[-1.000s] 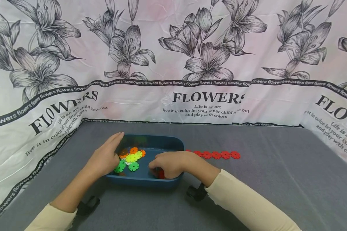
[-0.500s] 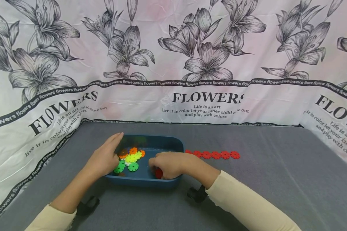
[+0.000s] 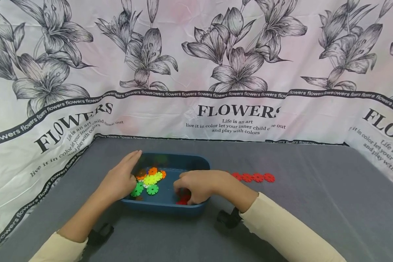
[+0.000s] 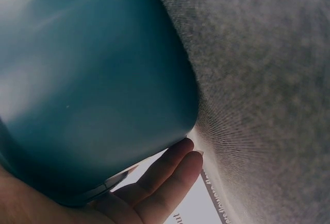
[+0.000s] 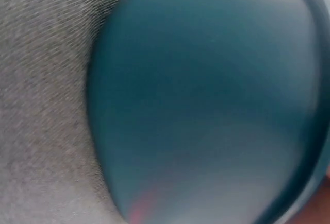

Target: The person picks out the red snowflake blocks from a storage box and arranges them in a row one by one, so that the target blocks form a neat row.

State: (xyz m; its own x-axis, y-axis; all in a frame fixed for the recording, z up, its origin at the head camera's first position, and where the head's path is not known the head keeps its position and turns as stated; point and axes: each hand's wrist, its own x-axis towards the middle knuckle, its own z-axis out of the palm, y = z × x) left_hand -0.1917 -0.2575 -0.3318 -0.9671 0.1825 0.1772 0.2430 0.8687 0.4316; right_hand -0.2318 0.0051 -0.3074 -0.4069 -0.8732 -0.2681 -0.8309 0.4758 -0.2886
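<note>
My left hand (image 3: 119, 178) grips the left end of a dark blue plastic bin (image 3: 157, 208), thumb at the inside and fingers along the outer wall. In the left wrist view two fingers (image 4: 175, 177) lie beside the bin's wall (image 4: 103, 80). My right hand (image 3: 198, 185) reaches into the bin's right end, its fingers curled down around red notched discs (image 3: 183, 200); the fingertips are partly hidden. Several green discs (image 3: 152, 189), yellow discs (image 3: 150, 179) and orange discs (image 3: 153, 170) lie in the bin's left half. The right wrist view shows mostly the bin's outer wall (image 5: 206, 90).
A joined row of red notched discs (image 3: 258, 177) lies on the grey tabletop (image 3: 308, 189) right of the bin, partly behind my right forearm. A white flower-printed cloth (image 3: 170, 120) stands behind and along the sides.
My right hand has shifted slightly right and up within the bin, and more red discs show beneath its fingers. The view has turned a little. My left hand keeps its hold.
</note>
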